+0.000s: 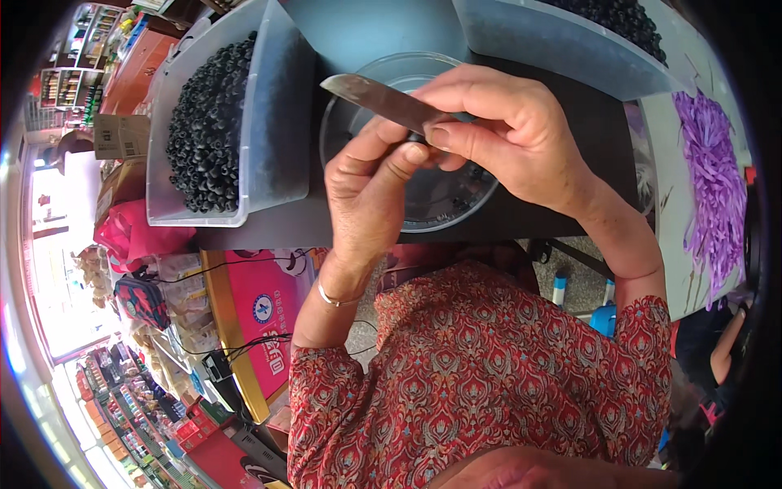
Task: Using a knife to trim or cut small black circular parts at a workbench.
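My right hand [525, 134] is closed on a knife [376, 98], its blade pointing to the left above my left hand; the handle is hidden in my grip. Thumb and fingers of my left hand [366, 179] are pinched on a small black part [415, 138], mostly covered by the fingertips. My right thumb is close against the same part. Both hands are over a round clear dish [419, 213], with a few small dark bits lying in it.
A translucent bin [278, 130] full of small black ring-like parts [213, 122] stands at the left. Another such bin [562, 49] is at the far right. Purple strips [709, 179] lie on a pale surface at the right. The dark table [293, 232] carries the dish.
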`<state>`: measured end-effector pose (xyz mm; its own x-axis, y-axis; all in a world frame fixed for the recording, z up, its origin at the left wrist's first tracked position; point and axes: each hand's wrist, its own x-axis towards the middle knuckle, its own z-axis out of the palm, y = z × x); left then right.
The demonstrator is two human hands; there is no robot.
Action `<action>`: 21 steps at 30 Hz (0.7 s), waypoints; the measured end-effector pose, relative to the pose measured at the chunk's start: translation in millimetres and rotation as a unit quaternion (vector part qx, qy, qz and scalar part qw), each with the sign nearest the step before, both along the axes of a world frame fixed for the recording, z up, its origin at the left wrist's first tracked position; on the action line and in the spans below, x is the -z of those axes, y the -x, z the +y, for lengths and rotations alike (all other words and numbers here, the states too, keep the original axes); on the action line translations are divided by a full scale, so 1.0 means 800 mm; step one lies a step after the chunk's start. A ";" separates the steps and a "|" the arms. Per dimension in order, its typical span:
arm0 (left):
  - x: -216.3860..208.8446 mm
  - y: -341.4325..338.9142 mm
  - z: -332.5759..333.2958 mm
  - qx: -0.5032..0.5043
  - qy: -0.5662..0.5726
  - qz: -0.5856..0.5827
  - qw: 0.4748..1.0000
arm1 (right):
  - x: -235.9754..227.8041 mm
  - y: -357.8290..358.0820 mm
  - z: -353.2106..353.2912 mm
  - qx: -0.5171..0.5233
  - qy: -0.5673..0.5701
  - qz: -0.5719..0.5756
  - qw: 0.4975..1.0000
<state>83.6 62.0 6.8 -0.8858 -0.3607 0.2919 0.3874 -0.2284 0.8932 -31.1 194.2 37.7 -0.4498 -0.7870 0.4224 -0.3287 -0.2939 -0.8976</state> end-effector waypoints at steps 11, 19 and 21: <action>0.000 0.006 -0.005 0.023 0.000 -0.006 1.000 | -0.018 0.001 0.005 0.017 -0.034 -0.094 0.995; -0.010 0.009 -0.004 -0.023 0.080 0.007 0.997 | -0.009 -0.002 -0.003 0.036 -0.024 -0.034 0.998; -0.012 0.009 -0.002 -0.007 0.079 0.009 0.997 | -0.011 -0.002 0.001 0.034 -0.013 -0.023 0.999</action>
